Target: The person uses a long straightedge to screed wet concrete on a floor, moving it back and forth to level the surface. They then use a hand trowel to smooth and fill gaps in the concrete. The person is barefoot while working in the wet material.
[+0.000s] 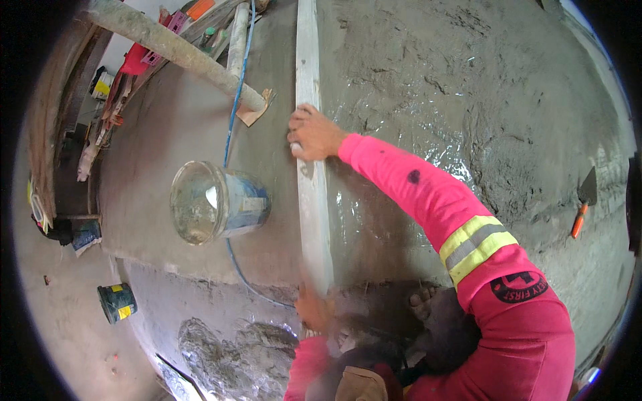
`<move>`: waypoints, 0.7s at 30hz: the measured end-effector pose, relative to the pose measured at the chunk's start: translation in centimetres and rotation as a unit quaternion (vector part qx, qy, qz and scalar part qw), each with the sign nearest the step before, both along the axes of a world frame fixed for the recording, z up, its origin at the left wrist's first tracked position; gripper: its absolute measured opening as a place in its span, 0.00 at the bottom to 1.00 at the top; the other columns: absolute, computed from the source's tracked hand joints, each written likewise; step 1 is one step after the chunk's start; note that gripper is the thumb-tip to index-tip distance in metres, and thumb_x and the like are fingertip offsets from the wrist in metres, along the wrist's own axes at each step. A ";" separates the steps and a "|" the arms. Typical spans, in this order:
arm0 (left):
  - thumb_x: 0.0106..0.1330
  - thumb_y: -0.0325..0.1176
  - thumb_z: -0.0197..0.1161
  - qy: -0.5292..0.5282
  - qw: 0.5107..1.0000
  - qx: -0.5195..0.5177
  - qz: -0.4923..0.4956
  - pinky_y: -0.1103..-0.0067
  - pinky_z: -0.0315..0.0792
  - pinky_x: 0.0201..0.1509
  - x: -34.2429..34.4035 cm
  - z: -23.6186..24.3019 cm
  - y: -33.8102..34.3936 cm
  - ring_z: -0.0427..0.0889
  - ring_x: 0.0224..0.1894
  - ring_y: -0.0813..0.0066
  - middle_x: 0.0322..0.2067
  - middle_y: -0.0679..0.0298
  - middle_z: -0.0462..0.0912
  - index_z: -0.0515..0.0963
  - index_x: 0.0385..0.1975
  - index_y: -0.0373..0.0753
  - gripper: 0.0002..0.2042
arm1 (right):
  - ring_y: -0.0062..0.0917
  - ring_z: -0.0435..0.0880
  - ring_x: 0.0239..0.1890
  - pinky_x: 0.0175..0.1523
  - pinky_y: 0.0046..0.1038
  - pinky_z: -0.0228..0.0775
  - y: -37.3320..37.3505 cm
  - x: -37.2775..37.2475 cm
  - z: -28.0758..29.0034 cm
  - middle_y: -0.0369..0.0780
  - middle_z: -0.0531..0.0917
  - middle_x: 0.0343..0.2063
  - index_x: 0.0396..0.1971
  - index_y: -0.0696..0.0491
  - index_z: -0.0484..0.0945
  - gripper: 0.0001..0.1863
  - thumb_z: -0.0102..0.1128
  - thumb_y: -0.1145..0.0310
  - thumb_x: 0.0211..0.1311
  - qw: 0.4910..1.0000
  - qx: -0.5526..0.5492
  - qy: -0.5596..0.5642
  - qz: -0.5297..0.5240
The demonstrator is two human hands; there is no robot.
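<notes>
Spanning the wet grey cement [408, 87], a long pale straightedge [311, 214] is laid from twelve o'clock to near six o'clock, just left of centre. By the right hand [315, 134], set toward twelve, the straightedge is gripped from above, with the fingers curled over its left edge; the arm, in a pink sleeve [391, 167], is stretched in from four o'clock. The left hand [314, 309] is held low at six, at the straightedge's near end, but is blurred, so its finger closure cannot be told. A bucket [249, 204] is seen at nine, an orange-handled trowel [588, 190] at three.
</notes>
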State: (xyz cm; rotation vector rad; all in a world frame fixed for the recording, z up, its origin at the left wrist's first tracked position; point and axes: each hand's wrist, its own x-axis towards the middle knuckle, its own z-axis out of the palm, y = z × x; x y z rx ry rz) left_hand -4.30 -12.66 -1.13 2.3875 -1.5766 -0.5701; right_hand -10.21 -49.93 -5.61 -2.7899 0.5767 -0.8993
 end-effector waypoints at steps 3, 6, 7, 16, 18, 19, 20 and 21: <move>0.46 0.29 0.70 -0.002 1.000 0.022 0.013 0.62 0.76 0.43 -0.6 0.1 -1.0 0.78 0.45 0.40 0.53 0.38 0.72 0.43 0.71 0.43 0.52 | 0.33 0.73 0.49 0.63 0.42 0.53 -0.1 -0.1 -0.7 0.42 0.80 0.33 0.25 0.52 0.84 0.18 0.53 0.54 0.48 1.000 -0.007 0.010 -0.010; 0.46 0.28 0.70 0.018 1.000 -0.007 0.016 0.62 0.77 0.42 -2.0 -0.3 1.5 0.79 0.44 0.39 0.52 0.38 0.73 0.42 0.71 0.43 0.52 | 0.33 0.73 0.50 0.63 0.40 0.54 1.5 -1.2 -0.9 0.42 0.80 0.33 0.26 0.53 0.84 0.18 0.53 0.54 0.47 1.000 0.010 0.012 0.007; 0.46 0.28 0.70 0.020 1.000 -0.013 0.018 0.62 0.77 0.42 -2.2 -0.2 1.8 0.79 0.44 0.40 0.52 0.38 0.73 0.43 0.71 0.43 0.51 | 0.33 0.73 0.50 0.63 0.40 0.54 1.7 -1.5 -0.9 0.42 0.81 0.34 0.26 0.53 0.84 0.19 0.53 0.54 0.47 1.000 0.010 0.010 0.014; 0.49 0.28 0.67 0.003 1.000 0.000 0.013 0.63 0.76 0.43 -3.7 0.0 -0.3 0.79 0.44 0.40 0.52 0.38 0.72 0.41 0.71 0.43 0.50 | 0.34 0.73 0.50 0.62 0.38 0.55 0.8 -2.6 -0.9 0.42 0.80 0.34 0.29 0.53 0.84 0.19 0.52 0.54 0.49 1.000 0.000 0.025 -0.001; 0.49 0.28 0.67 -0.004 0.999 -0.033 -0.004 0.63 0.76 0.43 -4.0 0.0 1.2 0.79 0.45 0.40 0.52 0.39 0.72 0.41 0.71 0.44 0.50 | 0.34 0.72 0.51 0.63 0.37 0.55 1.5 -2.9 -1.2 0.42 0.80 0.34 0.29 0.53 0.85 0.19 0.52 0.54 0.49 1.000 0.008 0.029 0.001; 0.49 0.28 0.67 -0.001 1.000 -0.014 0.006 0.63 0.75 0.43 -4.0 0.0 1.0 0.78 0.45 0.40 0.53 0.39 0.72 0.41 0.71 0.44 0.49 | 0.34 0.72 0.51 0.63 0.37 0.55 1.5 -3.2 -1.1 0.42 0.80 0.35 0.29 0.53 0.85 0.19 0.52 0.54 0.49 0.999 0.012 0.033 0.001; 0.49 0.29 0.67 0.002 1.000 0.006 0.016 0.62 0.75 0.44 -3.9 -0.1 0.7 0.78 0.45 0.40 0.53 0.39 0.72 0.41 0.71 0.44 0.49 | 0.34 0.72 0.51 0.63 0.37 0.55 1.5 -3.2 -1.0 0.42 0.80 0.35 0.29 0.53 0.85 0.19 0.51 0.54 0.49 0.999 0.016 0.036 0.002; 0.49 0.29 0.67 0.005 0.999 0.027 0.026 0.62 0.75 0.44 -3.7 -0.2 0.1 0.78 0.46 0.40 0.53 0.39 0.71 0.42 0.71 0.44 0.49 | 0.34 0.73 0.51 0.63 0.37 0.55 0.8 -3.1 -0.8 0.42 0.80 0.34 0.29 0.52 0.85 0.19 0.51 0.54 0.49 0.999 0.002 0.034 -0.007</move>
